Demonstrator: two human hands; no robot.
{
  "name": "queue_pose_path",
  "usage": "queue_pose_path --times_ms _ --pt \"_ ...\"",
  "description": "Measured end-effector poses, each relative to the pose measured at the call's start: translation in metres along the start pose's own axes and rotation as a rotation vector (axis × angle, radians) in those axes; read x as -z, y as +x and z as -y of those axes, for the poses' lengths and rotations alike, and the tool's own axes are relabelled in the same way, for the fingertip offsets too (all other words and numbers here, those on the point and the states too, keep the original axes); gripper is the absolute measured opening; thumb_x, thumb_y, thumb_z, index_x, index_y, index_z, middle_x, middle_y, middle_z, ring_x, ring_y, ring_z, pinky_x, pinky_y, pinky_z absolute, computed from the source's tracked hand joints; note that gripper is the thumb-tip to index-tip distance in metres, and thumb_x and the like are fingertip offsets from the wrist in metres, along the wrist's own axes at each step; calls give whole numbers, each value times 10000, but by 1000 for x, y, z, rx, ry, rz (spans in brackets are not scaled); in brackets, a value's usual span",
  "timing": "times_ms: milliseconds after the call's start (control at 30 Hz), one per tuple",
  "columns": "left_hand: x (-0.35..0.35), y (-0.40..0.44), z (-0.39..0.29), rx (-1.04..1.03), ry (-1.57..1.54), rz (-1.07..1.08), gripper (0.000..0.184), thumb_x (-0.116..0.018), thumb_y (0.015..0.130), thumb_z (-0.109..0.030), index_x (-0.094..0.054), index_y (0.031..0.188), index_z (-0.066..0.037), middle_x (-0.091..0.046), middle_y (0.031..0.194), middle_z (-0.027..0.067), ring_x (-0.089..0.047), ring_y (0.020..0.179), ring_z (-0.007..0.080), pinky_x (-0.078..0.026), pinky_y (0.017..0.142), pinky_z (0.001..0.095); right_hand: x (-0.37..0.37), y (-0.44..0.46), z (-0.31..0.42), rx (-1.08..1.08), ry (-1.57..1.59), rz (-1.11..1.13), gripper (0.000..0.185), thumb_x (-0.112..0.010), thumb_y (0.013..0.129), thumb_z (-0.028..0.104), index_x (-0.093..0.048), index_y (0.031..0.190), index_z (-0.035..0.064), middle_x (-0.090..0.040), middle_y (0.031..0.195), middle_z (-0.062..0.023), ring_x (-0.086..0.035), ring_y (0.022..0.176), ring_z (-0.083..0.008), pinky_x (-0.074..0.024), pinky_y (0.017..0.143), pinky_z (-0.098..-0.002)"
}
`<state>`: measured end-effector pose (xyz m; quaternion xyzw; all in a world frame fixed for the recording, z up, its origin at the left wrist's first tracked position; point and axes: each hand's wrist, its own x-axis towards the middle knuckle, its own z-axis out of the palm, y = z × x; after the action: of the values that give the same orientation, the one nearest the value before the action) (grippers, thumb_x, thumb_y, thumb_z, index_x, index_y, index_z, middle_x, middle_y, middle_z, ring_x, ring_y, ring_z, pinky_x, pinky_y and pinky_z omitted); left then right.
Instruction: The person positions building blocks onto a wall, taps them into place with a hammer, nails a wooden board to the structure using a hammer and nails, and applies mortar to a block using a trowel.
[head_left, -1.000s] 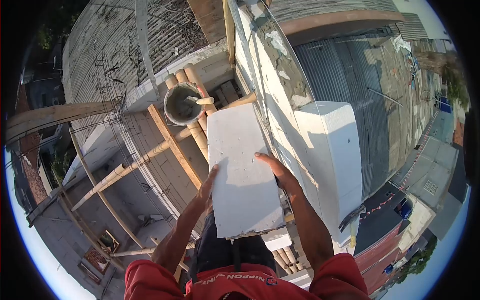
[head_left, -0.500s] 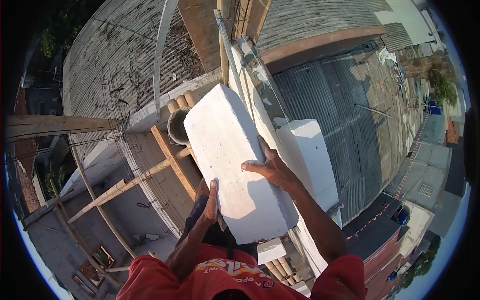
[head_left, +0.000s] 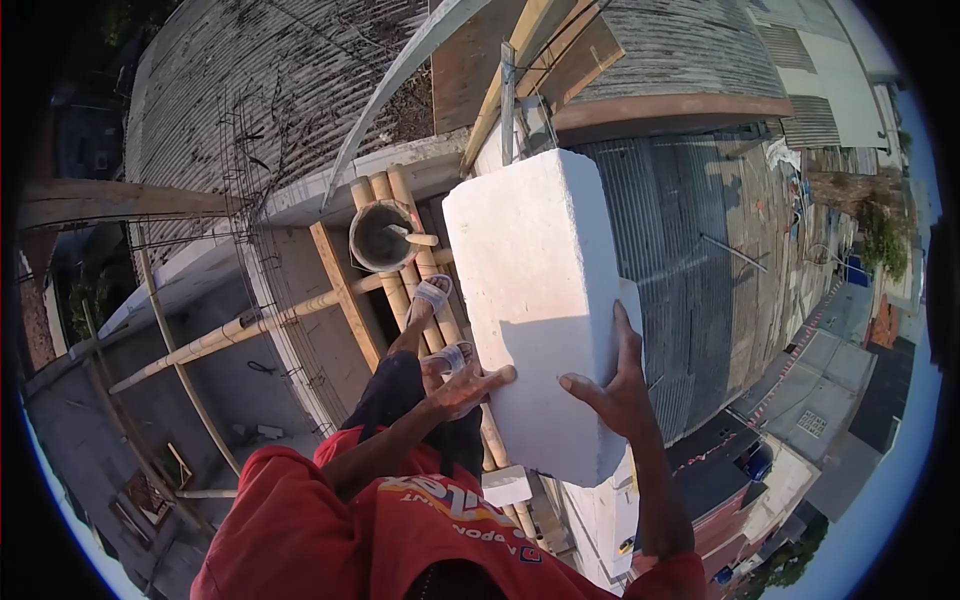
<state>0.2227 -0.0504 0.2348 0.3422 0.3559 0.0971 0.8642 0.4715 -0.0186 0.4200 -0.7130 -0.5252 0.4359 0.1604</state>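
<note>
- Both hands, left [head_left: 467,388] and right [head_left: 620,385], grip the white block [head_left: 535,300], mid-frame!
- Thumbs press its near face, right fingers along its side.
- Upper left of it, a bucket [head_left: 383,237] sits on bamboo poles [head_left: 398,292].

Roofs: weathered corrugated roof [head_left: 290,70] at 11 o'clock; blue-grey metal sheets [head_left: 670,240] between 2 and 3
Timber: broad beam [head_left: 140,203] between 9 and 10
Rebar: thin bars [head_left: 240,150] at 10
Bamboo: long pole [head_left: 200,347] at 9
Interior: grey, roofless room [head_left: 225,405] at 8
Light: bright sun, crisp shadows
Sky: blue sliver [head_left: 62,508] at 8
</note>
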Motion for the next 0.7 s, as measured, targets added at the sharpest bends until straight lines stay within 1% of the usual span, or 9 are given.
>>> queue_pose_path --times_ms 33,133,200,267,300,400,500,600,700 --pt "-6 -4 -32 117 -137 8 896 -707 871 -547 -336 1478 -3 -509 1399 160 -532 1254 291 -475 1028 434 -2 -7 -1 -11 19 -32 1196 -874 695 332 -114 1560 10 -299 1411 -262 -347 1344 -426 -362 1092 -529" --pt "-12 -3 -32 75 -149 18 903 -770 815 -536 -422 1395 63 -596 1257 208 -607 1145 305 -500 977 389 -7 -33 -4 -37 41 -114 1205 -898 650 262 -141 1555 16 -317 1400 -241 -365 1335 -410 -376 1081 -523" --pt "-16 -7 -22 101 -95 75 937 -764 815 -557 -392 1425 50 -566 1301 216 -569 1205 304 -471 1014 403 -10 -53 -6 -18 14 -162 1213 -904 622 230 -155 1552 20 -326 1398 -226 -377 1328 -394 -378 1080 -523" --pt "-25 -11 -23 94 -78 120 975 -768 805 -574 -368 1444 44 -547 1325 223 -544 1240 308 -450 1040 409 -15 -74 -8 -100 92 -173 1207 -895 615 206 -159 1556 30 -331 1400 -213 -385 1322 -386 -374 1085 -520" --pt "-28 -15 -29 93 -46 162 1005 -753 806 -602 -333 1468 28 -517 1366 230 -502 1294 325 -421 1074 423 -16 -82 -9 -138 127 -193 1205 -891 611 194 -162 1558 35 -334 1401 -206 -389 1319 -383 -372 1087 -518" --pt "-41 -16 -21 102 51 265 1028 -719 815 -640 -302 1481 23 -504 1387 234 -478 1325 348 -417 1085 438 -20 -114 -17 -174 88 -268 1188 -878 615 176 -171 1562 42 -342 1406 -201 -387 1323 -382 -368 1092 -515" --pt "-60 -24 -14 74 166 305 896 -687 879 -575 -371 1440 49 -558 1328 211 -553 1242 314 -448 1055 411 -21 -146 -26 -182 93 -327 1191 -879 612 196 -179 1565 51 -347 1406 -203 -384 1329 -384 -367 1089 -516" --pt "-77 -33 -20 193 101 471 1001 -647 855 -668 -271 1499 0 -486 1407 252 -500 1309 372 -445 1066 454 -22 -178 -26 -249 73 -353 1189 -886 608 233 -199 1561 47 -352 1405 -203 -380 1334 -378 -366 1083 -523" --pt "-87 -36 0 191 261 528 948 -630 887 -637 -277 1499 -5 -491 1406 245 -529 1281 365 -468 1044 442 -27 -206 -32 -213 57 -390 1187 -893 602 245 -217 1555 38 -358 1398 -202 -380 1332 -374 -362 1083 -524"
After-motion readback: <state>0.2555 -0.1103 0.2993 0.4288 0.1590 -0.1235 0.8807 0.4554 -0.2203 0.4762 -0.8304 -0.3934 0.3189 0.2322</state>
